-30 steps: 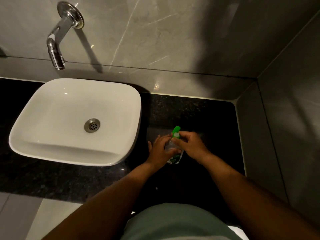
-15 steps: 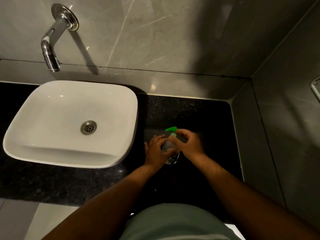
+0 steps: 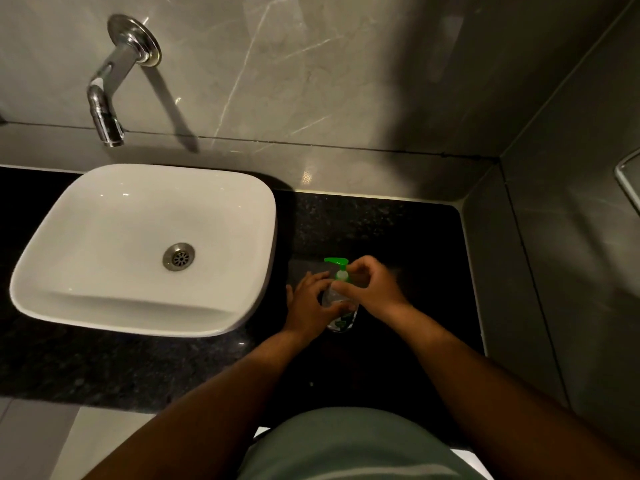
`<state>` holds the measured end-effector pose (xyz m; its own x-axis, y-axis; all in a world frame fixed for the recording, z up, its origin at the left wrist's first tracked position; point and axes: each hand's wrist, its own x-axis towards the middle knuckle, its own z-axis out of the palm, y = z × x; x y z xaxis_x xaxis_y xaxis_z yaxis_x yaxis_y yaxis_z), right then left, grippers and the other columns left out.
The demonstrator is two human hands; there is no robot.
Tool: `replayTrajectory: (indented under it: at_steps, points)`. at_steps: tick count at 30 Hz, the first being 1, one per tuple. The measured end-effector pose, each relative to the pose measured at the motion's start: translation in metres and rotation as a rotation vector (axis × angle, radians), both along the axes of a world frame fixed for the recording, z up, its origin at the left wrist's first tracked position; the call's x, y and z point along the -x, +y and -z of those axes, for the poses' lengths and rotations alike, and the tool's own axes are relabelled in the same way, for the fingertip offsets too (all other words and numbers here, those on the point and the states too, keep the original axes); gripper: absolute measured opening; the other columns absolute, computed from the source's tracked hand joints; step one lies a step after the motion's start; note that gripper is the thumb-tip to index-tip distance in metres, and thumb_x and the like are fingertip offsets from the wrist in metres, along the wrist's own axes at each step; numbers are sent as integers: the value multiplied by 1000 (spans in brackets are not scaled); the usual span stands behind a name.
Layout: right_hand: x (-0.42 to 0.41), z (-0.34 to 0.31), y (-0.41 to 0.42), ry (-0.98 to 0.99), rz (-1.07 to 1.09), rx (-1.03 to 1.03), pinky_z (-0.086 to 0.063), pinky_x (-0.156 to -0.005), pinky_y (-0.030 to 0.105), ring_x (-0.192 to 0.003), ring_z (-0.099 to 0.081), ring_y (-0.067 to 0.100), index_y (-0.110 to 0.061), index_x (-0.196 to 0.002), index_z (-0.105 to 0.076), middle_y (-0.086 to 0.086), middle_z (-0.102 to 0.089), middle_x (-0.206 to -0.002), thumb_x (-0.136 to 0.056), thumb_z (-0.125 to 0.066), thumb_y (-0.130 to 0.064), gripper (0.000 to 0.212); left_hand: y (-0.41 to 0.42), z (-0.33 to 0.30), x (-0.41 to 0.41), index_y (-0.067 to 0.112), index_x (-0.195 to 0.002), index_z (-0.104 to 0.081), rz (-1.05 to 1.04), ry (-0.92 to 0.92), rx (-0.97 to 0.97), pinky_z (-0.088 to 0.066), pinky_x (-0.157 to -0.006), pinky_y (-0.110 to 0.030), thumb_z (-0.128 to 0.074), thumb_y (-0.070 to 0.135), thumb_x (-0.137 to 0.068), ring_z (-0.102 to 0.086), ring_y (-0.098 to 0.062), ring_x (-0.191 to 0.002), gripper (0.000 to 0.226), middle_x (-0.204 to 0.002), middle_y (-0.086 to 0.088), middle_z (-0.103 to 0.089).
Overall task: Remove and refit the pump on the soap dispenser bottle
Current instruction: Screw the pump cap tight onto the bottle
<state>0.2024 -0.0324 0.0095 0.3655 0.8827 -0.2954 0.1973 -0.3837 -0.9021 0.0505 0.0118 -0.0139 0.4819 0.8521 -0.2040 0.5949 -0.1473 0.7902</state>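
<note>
soap dispenser bottle [image 3: 341, 318]: small, clear plastic, rounded body with a green-printed label on its near face; stands upright on the counter, just right of the basin. much of the body is hidden behind fingers.
pump [image 3: 337, 266]: bright green glossy plastic, flat spout pointing left, pale green collar below it; seated on the bottle's neck.
left hand [image 3: 310, 304]: wrapped around the bottle's left side, thumb across the near face, gripping the body.
right hand [image 3: 372, 287]: curled over from the right, thumb and forefinger pinched on the pump's collar.
counter [image 3: 381, 230]: black speckled stone, polished, faint reflections; runs left beneath the basin and ends at the right wall.
basin [image 3: 145, 247]: white glazed ceramic, rounded-square, countertop-mounted, with a round metal drain [image 3: 178, 257] at centre.
tap [image 3: 114, 81]: chrome, wall-mounted on a round plate, spout angled down over the basin's far edge.
walls [image 3: 311, 71]: grey veined stone-look tile, smooth, meeting in a corner far right.
at the right edge, a pale curved rim is cut off; cannot tell what it is. near edge: grey-green garment, partly shown.
</note>
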Motion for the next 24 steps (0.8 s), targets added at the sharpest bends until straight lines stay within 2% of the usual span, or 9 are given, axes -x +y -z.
replayTrajectory:
  at_steps: [3,5,7,9,13,16,18,22,24]
  points:
    - [-3,-5,-1,112,-95,55,-45,-72,7,-98,-57,-6,-31,-125,-53,-17,-58,-114,-79,-75,-35,51,2,0,0,32,-119,-64,13,34,-22,4,-114,-55,-77,55,-66,-27,-17,-142,60,-142,12,-48]
    - [-7,-6,-1,103,-165,41,-50,-81,11,-104,-61,2,-23,-123,-59,-5,-64,-121,-86,-68,-29,39,2,1,-2,32,-120,-63,32,46,-21,4,-114,-55,-76,57,-66,-25,-16,-142,61,-143,13,-47]
    - [-7,-7,-1,76,-169,37,-51,-96,28,-112,-61,15,-13,-123,-61,6,-65,-123,-88,-65,-26,37,3,1,-4,35,-121,-62,35,43,-22,4,-113,-55,-75,59,-65,-25,-17,-142,62,-143,15,-47]
    - [-4,-8,1,5,-144,75,-49,-98,38,-111,-61,19,-11,-122,-61,7,-66,-120,-86,-67,-28,40,3,3,-4,37,-121,-61,36,36,-17,4,-113,-55,-73,61,-64,-24,-17,-143,63,-143,15,-46]
    - [5,-4,2,-86,-105,64,-52,-81,33,-97,-63,17,-21,-98,-60,3,-66,-101,-83,-69,-33,21,5,4,-1,36,-122,-60,47,53,-38,3,-113,-58,-73,56,-67,-24,-18,-143,60,-144,13,-47]
    - [8,-2,5,-193,-115,48,-46,-67,20,-89,-61,12,-25,-94,-58,0,-64,-97,-81,-69,-37,21,6,3,1,35,-122,-61,42,48,-34,2,-114,-59,-74,51,-69,-24,-19,-143,57,-144,12,-47]
    - [6,-2,6,-198,-156,39,-44,-69,17,-92,-59,10,-25,-100,-59,-1,-62,-102,-82,-68,-38,24,6,2,2,34,-122,-61,38,41,-21,3,-113,-58,-74,51,-70,-23,-20,-144,56,-144,11,-47]
    - [-8,-11,7,-87,-333,27,-44,-92,19,-112,-56,8,-19,-122,-59,-1,-59,-123,-87,-65,-32,38,6,-3,1,39,-120,-60,75,16,6,5,-112,-59,-75,56,-68,-20,-20,-145,57,-146,15,-43]
    - [-13,-16,6,-76,-389,22,-42,-87,11,-105,-58,1,-19,-118,-63,-4,-63,-117,-88,-65,-28,32,6,-4,0,42,-124,-57,96,11,9,7,-112,-60,-74,57,-68,-18,-21,-145,60,-146,17,-42]
